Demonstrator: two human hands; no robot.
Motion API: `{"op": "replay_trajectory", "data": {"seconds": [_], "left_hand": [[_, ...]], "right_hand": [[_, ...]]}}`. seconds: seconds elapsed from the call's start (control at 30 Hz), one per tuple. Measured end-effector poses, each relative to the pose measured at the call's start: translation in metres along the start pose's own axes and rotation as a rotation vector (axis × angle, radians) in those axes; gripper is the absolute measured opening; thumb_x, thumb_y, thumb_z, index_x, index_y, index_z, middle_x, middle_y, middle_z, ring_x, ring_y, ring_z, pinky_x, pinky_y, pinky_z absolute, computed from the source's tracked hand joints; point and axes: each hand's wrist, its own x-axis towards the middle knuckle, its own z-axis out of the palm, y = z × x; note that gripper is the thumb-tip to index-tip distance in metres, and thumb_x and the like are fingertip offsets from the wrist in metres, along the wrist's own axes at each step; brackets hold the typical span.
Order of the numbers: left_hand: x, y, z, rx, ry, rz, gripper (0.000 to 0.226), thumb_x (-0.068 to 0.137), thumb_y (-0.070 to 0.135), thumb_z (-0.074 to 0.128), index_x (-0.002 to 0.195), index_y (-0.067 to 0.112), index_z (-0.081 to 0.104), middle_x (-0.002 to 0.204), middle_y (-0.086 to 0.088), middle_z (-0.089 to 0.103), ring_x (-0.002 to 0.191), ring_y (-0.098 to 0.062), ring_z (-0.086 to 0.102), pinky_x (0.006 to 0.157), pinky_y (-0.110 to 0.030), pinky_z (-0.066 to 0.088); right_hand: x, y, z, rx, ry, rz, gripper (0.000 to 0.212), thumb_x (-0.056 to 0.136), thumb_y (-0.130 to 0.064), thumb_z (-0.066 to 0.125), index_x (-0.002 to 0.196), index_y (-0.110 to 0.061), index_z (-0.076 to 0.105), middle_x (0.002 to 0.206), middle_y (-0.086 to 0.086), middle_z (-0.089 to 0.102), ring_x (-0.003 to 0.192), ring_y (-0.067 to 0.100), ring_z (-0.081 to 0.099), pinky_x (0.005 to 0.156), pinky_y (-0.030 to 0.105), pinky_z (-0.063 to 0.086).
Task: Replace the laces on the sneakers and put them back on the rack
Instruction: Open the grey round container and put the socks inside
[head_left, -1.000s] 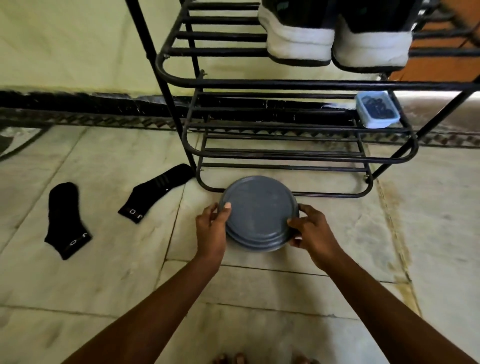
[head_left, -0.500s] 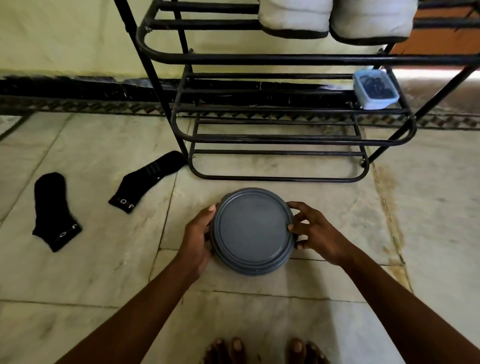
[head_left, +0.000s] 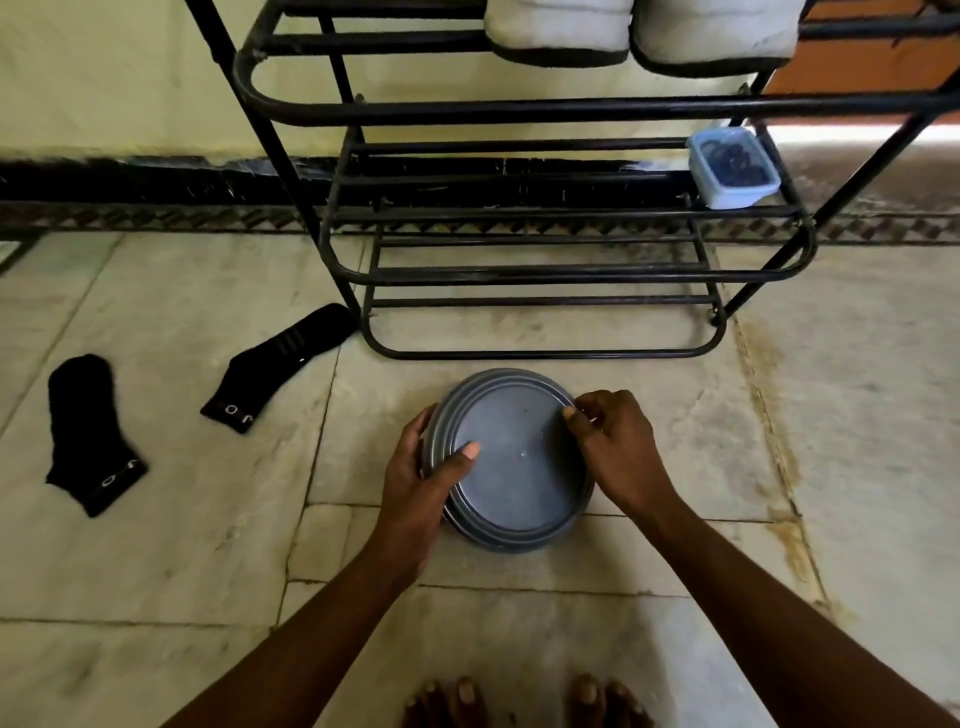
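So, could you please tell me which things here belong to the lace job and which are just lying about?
Job in hand:
- sneakers on the rack
- grey round container, gripped by the left hand and right hand
- possibly the small blue box of dark contents, perhaps laces

Lying about:
- black sock by the rack's foot
- second black sock further left

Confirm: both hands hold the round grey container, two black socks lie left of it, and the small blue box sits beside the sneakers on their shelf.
No: the head view shows the small blue box on the rack shelf below the sneakers. Otherwise right: left hand and right hand hold the round grey container, black socks to its left.
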Motion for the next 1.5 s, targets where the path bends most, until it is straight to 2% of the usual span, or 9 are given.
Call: {"op": "replay_trajectory", "data": {"seconds": [0.23, 0.43, 0.73, 0.97, 1.07, 1.13, 1.23, 1.4, 1.5], "left_hand": [[-0.009, -0.004, 0.009, -0.001, -0.041, 0.074, 0.070, 0.087, 0.020, 0.073, 0.150, 0.032, 0.045, 0.144, 0.004, 0.059, 0.130, -0.020, 0.059, 0.098, -0.042, 0.055], [-0.022, -0.009, 0.011, 0.022, 0.007, 0.125, 0.083, 0.079, 0.016, 0.077, 0.152, 0.035, 0.041, 0.147, 0.008, 0.055, 0.131, -0.019, 0.057, 0.101, -0.052, 0.054], [-0.040, -0.010, 0.033, -0.103, -0.022, 0.082, 0.070, 0.083, 0.012, 0.073, 0.144, 0.039, 0.050, 0.142, 0.001, 0.061, 0.128, -0.025, 0.060, 0.096, -0.047, 0.055], [-0.039, 0.003, 0.038, -0.166, -0.065, 0.031, 0.057, 0.098, 0.037, 0.053, 0.153, 0.025, 0.042, 0.148, -0.006, 0.056, 0.134, -0.029, 0.056, 0.105, -0.055, 0.050], [-0.036, 0.011, 0.037, -0.270, -0.068, -0.072, 0.055, 0.106, 0.048, 0.038, 0.150, 0.017, 0.046, 0.145, -0.013, 0.059, 0.132, -0.034, 0.057, 0.104, -0.053, 0.051], [-0.034, 0.018, 0.036, -0.363, -0.038, -0.229, 0.057, 0.108, 0.048, 0.028, 0.138, 0.012, 0.061, 0.134, -0.017, 0.066, 0.124, -0.035, 0.063, 0.091, -0.045, 0.059], [-0.032, 0.019, 0.031, -0.438, -0.058, -0.401, 0.060, 0.106, 0.050, 0.030, 0.123, 0.013, 0.074, 0.130, -0.019, 0.068, 0.114, -0.033, 0.069, 0.080, -0.043, 0.062], [-0.035, 0.018, 0.014, -0.407, -0.285, -0.624, 0.070, 0.092, 0.069, 0.040, 0.128, 0.019, 0.072, 0.138, -0.016, 0.064, 0.117, -0.040, 0.067, 0.089, -0.057, 0.055], [-0.036, 0.019, 0.008, -0.373, -0.428, -0.655, 0.088, 0.084, 0.081, 0.045, 0.143, 0.017, 0.059, 0.149, -0.021, 0.053, 0.132, -0.046, 0.053, 0.099, -0.062, 0.048]], "right_hand": [[-0.003, -0.007, 0.003, -0.022, 0.209, 0.022, 0.019, 0.103, -0.019, 0.050, 0.104, -0.006, 0.065, 0.104, 0.010, 0.062, 0.099, 0.028, 0.060, 0.091, 0.043, 0.049], [-0.011, -0.014, 0.008, 0.056, 0.257, -0.006, 0.013, 0.105, -0.018, 0.048, 0.100, -0.014, 0.060, 0.103, 0.005, 0.060, 0.095, 0.019, 0.058, 0.084, 0.030, 0.045], [-0.001, -0.013, 0.019, 0.066, 0.466, -0.070, 0.029, 0.102, -0.035, 0.046, 0.085, -0.013, 0.056, 0.085, 0.002, 0.056, 0.084, 0.021, 0.053, 0.073, 0.034, 0.040], [0.005, -0.013, 0.019, -0.039, 0.498, -0.052, 0.045, 0.101, -0.054, 0.036, 0.083, -0.015, 0.050, 0.081, 0.002, 0.052, 0.079, 0.020, 0.047, 0.075, 0.031, 0.031], [0.005, -0.015, 0.016, -0.015, 0.505, -0.081, 0.044, 0.100, -0.053, 0.034, 0.082, -0.015, 0.048, 0.079, 0.003, 0.051, 0.076, 0.022, 0.046, 0.073, 0.033, 0.032], [0.005, -0.018, 0.014, 0.006, 0.512, -0.151, 0.042, 0.100, -0.050, 0.035, 0.082, -0.014, 0.047, 0.078, 0.003, 0.049, 0.075, 0.022, 0.045, 0.071, 0.032, 0.031], [0.005, -0.025, 0.013, 0.027, 0.474, -0.270, 0.036, 0.100, -0.046, 0.039, 0.081, -0.016, 0.046, 0.078, 0.000, 0.048, 0.074, 0.017, 0.043, 0.067, 0.028, 0.031], [0.005, -0.025, 0.015, 0.035, 0.357, -0.382, 0.038, 0.102, -0.043, 0.042, 0.076, -0.016, 0.048, 0.073, -0.002, 0.047, 0.070, 0.015, 0.044, 0.064, 0.027, 0.033], [-0.001, -0.020, 0.017, 0.078, 0.319, -0.397, 0.043, 0.102, -0.041, 0.041, 0.074, -0.011, 0.051, 0.069, 0.000, 0.049, 0.068, 0.018, 0.046, 0.063, 0.033, 0.037]]}}
